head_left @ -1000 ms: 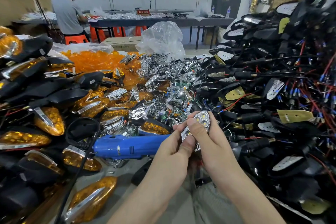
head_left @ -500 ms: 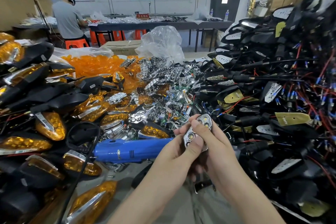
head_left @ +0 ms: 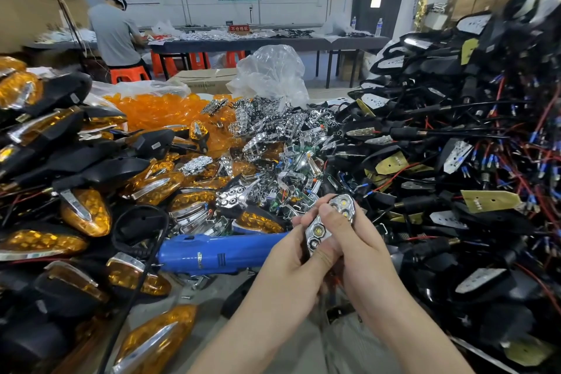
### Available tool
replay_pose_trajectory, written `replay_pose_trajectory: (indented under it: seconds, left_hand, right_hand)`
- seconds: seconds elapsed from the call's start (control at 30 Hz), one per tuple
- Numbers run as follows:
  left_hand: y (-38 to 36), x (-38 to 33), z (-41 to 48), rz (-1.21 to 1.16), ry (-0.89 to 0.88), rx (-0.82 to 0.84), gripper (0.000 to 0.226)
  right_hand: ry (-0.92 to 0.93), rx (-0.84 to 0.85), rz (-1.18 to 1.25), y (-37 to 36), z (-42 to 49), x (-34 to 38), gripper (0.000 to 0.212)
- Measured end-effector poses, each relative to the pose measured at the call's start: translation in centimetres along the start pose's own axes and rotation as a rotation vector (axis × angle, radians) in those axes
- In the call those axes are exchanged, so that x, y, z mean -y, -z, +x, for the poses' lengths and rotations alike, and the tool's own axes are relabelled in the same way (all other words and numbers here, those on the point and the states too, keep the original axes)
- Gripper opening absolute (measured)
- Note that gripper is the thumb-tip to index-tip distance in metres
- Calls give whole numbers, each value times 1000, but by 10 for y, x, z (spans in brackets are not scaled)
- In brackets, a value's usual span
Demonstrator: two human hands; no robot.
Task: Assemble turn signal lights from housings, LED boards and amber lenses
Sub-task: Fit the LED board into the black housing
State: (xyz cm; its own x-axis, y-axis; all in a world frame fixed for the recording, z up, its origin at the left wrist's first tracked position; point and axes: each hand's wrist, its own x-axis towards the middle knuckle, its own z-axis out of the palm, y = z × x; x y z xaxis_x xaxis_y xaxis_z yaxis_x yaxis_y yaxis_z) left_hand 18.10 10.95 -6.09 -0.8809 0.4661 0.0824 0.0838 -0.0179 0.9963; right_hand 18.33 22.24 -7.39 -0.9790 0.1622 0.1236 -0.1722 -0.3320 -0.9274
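Both hands meet over the person's lap: the left hand [head_left: 291,267] cups from below while the right hand [head_left: 361,255] pinches a chrome reflector piece [head_left: 329,223], thumb laid across its middle, probably to press it square against whatever sits behind, which I cannot make out. Just beside them lies a blue electric screwdriver [head_left: 218,252]; finished amber lights [head_left: 82,215] pile left, wired black housings [head_left: 455,161] right. Against a second ago, the piece sits slightly more upright, the grip unchanged.
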Motion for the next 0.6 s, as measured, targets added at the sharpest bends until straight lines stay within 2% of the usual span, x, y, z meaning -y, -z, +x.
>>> replay_pose_trajectory:
  seconds: [0.1,0.2,0.27,0.33,0.4,0.6]
  left_hand:
    - [3,0,1,-4,31,-1,41]
    - [7,-2,-3,99,-15,-45,48]
    - [15,-6,-6,248,-58,-134,43]
    - [27,-12,-6,288,-74,-186,32]
    - [42,-19,1,336,-70,-227,19]
    - [97,-24,47,852,38,-360,18]
  right_hand:
    - [-19,-41,55,0,3,1,7]
    - [-6,-146,279,5,9,8,11]
    - [41,-201,435,11,14,15,14]
    - [52,-236,511,17,19,18,7]
    - [29,-266,554,21,20,17,11]
    - [-12,-180,597,21,19,14,10]
